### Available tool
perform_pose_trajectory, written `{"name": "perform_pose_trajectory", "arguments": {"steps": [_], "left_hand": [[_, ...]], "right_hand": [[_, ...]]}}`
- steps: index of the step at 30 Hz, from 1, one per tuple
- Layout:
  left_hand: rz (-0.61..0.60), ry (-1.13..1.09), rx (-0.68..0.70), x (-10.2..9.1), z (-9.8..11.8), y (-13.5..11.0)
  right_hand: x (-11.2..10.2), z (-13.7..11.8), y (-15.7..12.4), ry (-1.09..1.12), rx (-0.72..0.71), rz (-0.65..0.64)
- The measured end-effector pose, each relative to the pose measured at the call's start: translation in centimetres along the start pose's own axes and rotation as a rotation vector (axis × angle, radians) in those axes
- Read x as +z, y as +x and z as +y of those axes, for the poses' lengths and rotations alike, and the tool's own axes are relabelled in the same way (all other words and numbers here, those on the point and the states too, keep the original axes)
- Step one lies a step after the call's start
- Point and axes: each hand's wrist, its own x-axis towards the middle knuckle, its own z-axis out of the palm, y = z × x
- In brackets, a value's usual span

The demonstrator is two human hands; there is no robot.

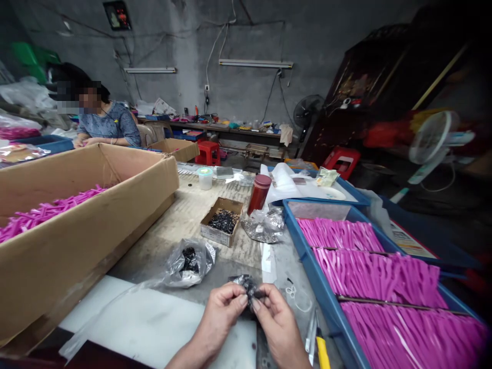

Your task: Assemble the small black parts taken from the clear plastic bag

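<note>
While both hands meet low at the centre of the view, they pinch a small clear bag [246, 283] of black bits btwn them: the left hand [223, 315] has thumb and fingertips closed on the bag's left side, and the right hand [277, 320] is closed the same way on its right side. The bag is held up off the table, just above the edge of a white sheet [161, 323].

Just to the left, a 2nd plastic bag [188, 262] w/ black parts lies on the table. Beyond it sits a small cardboard box [223, 221] filled w/ black pieces, and beside that a crumpled shiny bag [265, 228] and an upright red jar [259, 193]. A white-lidded tub [205, 178] stands further back.

Right of the hands runs a blue tray [305, 253] packed w/ rows of pink strips [376, 277]; a yellow-handled tool [322, 354] lies btwn the right hand and the tray wall. On the left, a big open carton [96, 241] holds more pink sticks [49, 207]. At far left, another person [111, 127] sits at the table, well apart.
</note>
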Motion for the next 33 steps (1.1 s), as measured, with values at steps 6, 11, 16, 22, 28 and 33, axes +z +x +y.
{"name": "perform_pose_trajectory", "arguments": {"steps": [6,11,16,22,28,33], "left_hand": [[-0.009,0.009,0.025,-0.10,-0.36,0.09],[-0.005,0.016,0.035,-0.19,-0.70,0.13],[-0.007,0.031,0.041,-0.26,-0.63,0.11],[-0.015,0.071,0.057,-0.35,-0.60,0.09],[-0.028,0.147,0.146,-0.45,-0.40,0.08],[-0.045,0.245,0.247,-0.56,0.09,0.05]], "right_hand": [[0.06,0.11,0.05,0.007,0.017,0.023],[0.13,0.11,0.06,-0.005,0.023,0.043],[0.35,-0.19,0.06,0.021,0.028,0.045],[0.34,-0.24,0.09,0.031,0.041,0.024],[0.20,0.09,0.12,0.048,0.035,-0.008],[0.08,-0.60,0.24,0.106,0.070,-0.062]]}}
